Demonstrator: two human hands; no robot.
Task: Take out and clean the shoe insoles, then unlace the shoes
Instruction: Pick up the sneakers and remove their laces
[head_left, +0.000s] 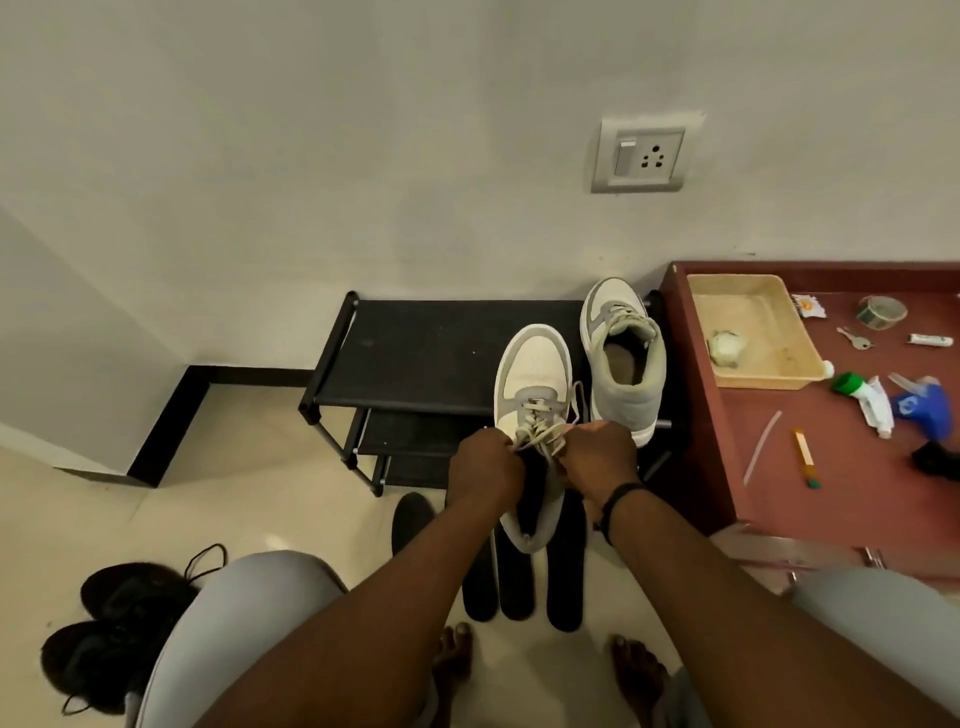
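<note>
We held the near sneaker (532, 374) over the front edge of the shoe rack (415, 353), toe pointing away from us, heel hanging toward the insoles (563, 566) on the floor. Both hands met at its laces (537, 434) — left hand (485, 465) and right hand (602, 454) each closed, pinching lace — so any pull would run back along the shoe's length, toward us.
</note>
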